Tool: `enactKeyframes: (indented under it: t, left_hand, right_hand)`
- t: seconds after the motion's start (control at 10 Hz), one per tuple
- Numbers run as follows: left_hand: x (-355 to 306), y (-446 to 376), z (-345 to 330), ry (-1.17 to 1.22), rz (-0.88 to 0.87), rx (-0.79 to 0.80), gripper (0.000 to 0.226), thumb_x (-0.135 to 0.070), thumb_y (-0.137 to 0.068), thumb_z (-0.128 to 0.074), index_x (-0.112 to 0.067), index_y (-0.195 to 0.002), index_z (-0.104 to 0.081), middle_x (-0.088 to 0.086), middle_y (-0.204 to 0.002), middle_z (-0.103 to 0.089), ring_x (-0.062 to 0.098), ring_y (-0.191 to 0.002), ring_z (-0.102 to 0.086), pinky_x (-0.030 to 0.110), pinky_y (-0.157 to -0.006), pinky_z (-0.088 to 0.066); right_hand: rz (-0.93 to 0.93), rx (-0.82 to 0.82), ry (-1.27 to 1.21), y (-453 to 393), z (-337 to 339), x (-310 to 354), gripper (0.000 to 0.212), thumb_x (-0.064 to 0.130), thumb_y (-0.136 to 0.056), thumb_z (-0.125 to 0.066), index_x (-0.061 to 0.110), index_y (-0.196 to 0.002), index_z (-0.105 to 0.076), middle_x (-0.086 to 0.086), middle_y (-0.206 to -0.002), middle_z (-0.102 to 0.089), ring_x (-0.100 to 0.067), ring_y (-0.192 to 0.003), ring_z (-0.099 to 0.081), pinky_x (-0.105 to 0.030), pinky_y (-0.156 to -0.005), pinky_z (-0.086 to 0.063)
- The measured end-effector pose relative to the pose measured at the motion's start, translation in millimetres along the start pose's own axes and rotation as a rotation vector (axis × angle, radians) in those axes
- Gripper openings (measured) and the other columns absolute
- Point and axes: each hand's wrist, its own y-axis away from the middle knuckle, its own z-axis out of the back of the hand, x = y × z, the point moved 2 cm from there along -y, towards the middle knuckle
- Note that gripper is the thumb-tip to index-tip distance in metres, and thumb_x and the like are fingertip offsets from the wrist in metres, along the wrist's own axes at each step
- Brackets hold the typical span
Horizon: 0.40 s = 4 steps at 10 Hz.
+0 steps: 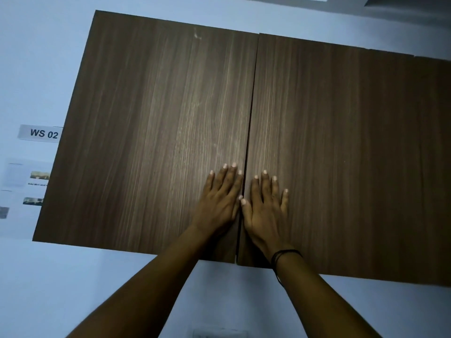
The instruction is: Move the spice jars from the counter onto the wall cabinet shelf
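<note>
Pale blue wall fills my view behind the dark wood-grain wall cabinet [151, 118], its two doors closed with only a thin seam between them. My left hand [219, 201] lies flat on the left door [136, 147] and my right hand [264, 211] flat on the right door [341, 154] — fingers straight, thumbs nearly touching across the seam, at about 6 o'clock on the cabinet. A black wristband [284, 254] circles my right wrist. At 9 o'clock a label [40, 133] reads "WS 02"; the papers [22, 176] below it are too blurred to read. Shelf and jars are hidden behind the doors or out of view.
</note>
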Motion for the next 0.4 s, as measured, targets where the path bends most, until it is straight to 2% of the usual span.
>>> enactKeyframes:
  t: [0.1,0.4]
  left_hand:
    - [10,-6,10,-0.016,0.064,0.025,0.067,-0.046,-0.102,-0.015,-0.011,-0.159,-0.007,0.013,-0.167,0.003,0.027,-0.155,0.006,0.048,-0.125,0.003]
    - [11,-41,79,-0.141,0.031,-0.203,0.069,-0.044,-0.101,-0.027,-0.004,-0.157,-0.019,0.02,-0.165,-0.014,0.034,-0.153,-0.015,0.054,-0.123,-0.016]
  right_hand:
    - [0.004,-0.018,0.021,-10,17,1,0.068,0.055,-0.096,-0.005,0.02,-0.151,0.013,-0.006,-0.163,0.016,-0.025,-0.151,0.014,-0.053,-0.121,0.008]
    - [0.031,-0.154,0.056,-34,64,12,0.075,0.06,-0.094,-0.004,0.02,-0.155,0.011,-0.006,-0.163,0.02,-0.025,-0.15,0.02,-0.054,-0.118,0.016]
